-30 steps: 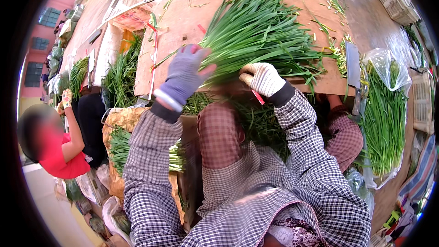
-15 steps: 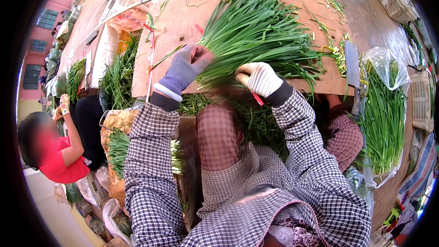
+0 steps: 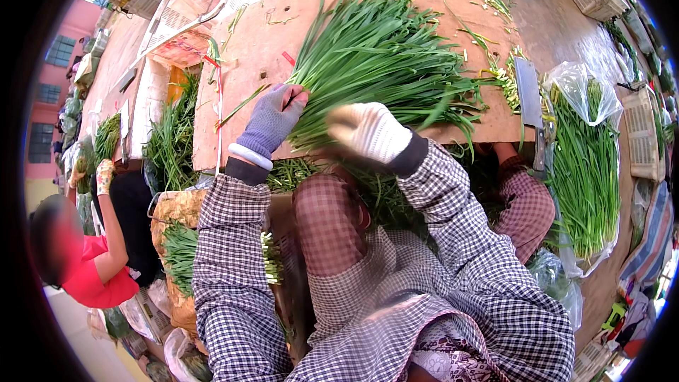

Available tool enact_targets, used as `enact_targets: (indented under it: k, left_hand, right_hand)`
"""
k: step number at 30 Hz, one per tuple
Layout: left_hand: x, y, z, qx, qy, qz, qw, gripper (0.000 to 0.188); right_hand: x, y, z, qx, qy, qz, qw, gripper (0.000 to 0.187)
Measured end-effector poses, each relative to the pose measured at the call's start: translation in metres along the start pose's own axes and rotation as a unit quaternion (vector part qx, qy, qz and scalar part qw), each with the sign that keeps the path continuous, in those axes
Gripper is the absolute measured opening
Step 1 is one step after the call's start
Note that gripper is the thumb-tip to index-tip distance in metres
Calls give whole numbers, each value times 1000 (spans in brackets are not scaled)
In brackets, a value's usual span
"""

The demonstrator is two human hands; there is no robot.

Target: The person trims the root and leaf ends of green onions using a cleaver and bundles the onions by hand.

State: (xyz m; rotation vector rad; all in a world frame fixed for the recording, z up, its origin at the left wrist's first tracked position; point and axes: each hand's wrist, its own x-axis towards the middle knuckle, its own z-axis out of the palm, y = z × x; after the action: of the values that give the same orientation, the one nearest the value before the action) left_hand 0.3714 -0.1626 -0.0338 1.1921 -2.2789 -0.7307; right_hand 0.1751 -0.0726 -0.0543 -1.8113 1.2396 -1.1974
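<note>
A big fanned heap of long green garlic chives point(image 3: 396, 64) lies on a brown wooden board point(image 3: 251, 49) in front of me. My left hand point(image 3: 274, 114), in a purple-grey glove, is at the heap's left end, its bent fingers and thumb closed on some chive stalks; their tips are partly hidden. My right hand point(image 3: 371, 131), in a white knitted glove, hovers over the near edge of the heap. Motion smears its fingers, so whether they grip anything is unclear. A red strip point(image 3: 288, 58) lies on the board beyond my left hand.
A cleaver point(image 3: 528, 92) lies at the board's right edge beside trimmed scraps point(image 3: 506, 85). Bagged chives point(image 3: 583, 177) stand on the right. Loose greens point(image 3: 173, 134) and a crate point(image 3: 177, 21) are on the left, where a person in red point(image 3: 99, 269) sits.
My right hand has moved left across the heap's near edge, and the red strip beneath it no longer shows. My left hand stays by the stalks. The whole view has shifted slightly.
</note>
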Motion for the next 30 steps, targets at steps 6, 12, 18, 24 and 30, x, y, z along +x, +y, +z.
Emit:
enact_targets:
  k: [6, 12, 18, 24, 30]
  left_hand:
    - [-5, -7, -2, -246, 47, -140, 958, 23]
    - [-30, -14, -40, -542, 228, -155, 794, 20]
    - [-119, 59, -67, -340, -56, -148, 927, 18]
    - [-132, 55, -57, -285, -18, -237, 929, 31]
    - [-94, -22, -37, -334, 157, -210, 905, 35]
  right_hand:
    - [26, 36, 32, -101, 72, -56, 991, 30]
    - [19, 42, 38, 10, 44, 41, 998, 26]
    - [18, 35, 37, 23, 48, 33, 998, 27]
    - [4, 0, 12, 185, 15, 179, 966, 23]
    - [-25, -28, -17, 211, 29, 226, 951, 20]
